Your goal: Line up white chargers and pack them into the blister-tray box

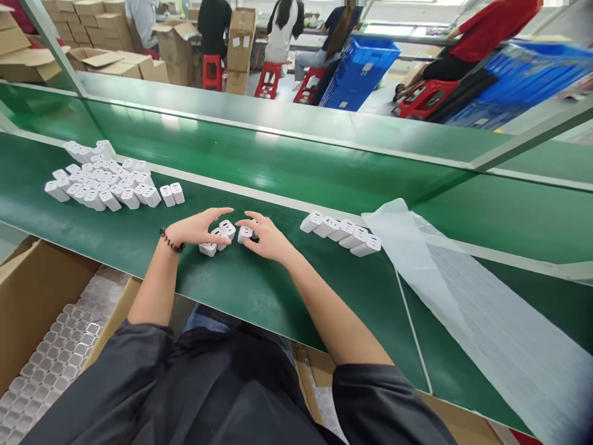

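Observation:
Near the front of the green bench, my left hand is open, its fingers stretched above a few white plug chargers. Its thumb lies across them, apparently touching. My right hand curls round another white charger, thumb on the near side and fingers over the far side. Part of a further white piece shows behind those fingers. To the right, several white chargers stand in a slanted row. A large cluster of chargers stands on the left, with a pair just beside it.
A translucent white sheet drapes over the bench's right side. Below left, an open carton holds rows of clear-looking trays. A raised ledge runs behind the chargers. Beyond are seated people, red stools and blue crates.

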The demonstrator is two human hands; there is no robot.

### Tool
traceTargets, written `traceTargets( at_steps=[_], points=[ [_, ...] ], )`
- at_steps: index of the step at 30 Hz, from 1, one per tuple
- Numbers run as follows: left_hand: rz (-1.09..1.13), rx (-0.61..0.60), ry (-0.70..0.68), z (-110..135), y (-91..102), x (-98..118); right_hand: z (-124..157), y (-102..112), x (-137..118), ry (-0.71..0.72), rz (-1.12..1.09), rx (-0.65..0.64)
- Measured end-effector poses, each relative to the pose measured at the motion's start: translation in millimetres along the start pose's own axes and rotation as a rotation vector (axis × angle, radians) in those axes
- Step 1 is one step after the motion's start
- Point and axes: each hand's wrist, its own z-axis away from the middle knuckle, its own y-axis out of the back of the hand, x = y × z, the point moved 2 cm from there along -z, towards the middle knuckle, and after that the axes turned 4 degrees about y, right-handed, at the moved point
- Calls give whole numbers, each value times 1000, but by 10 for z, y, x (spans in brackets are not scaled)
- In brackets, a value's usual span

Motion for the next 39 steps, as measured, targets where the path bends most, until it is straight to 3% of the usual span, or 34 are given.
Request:
traceTargets(
  at_steps=[4,6,9,13,18,21,25,35,39],
  points=[
    [-146,340,114,251,-358,54,-244,-78,131,120,-146,-24],
    [-215,417,189,276,-517,82,-302,-130,182,160,-223,-23],
    [-312,389,210,246,-594,90,-289,-181,279,189,-337,0],
    [-412,341,178,218,-491,101,-172,-241,462,158,-475,44],
    [-585,336,294,76,-511,235,-77,-393,579,110,-562,187],
    [-640,340,349,-57,-566,291,-51,-455,551,109,-554,283],
    [-642,315,305,-145,-579,284,-33,-459,510,116,-497,381],
    [-655,394,349,-175,-613,253,-6,-416,470,142,-344,422],
    [-458,442,328,-165,-560,177,-12,-421,475,144,-294,436]
  ],
)
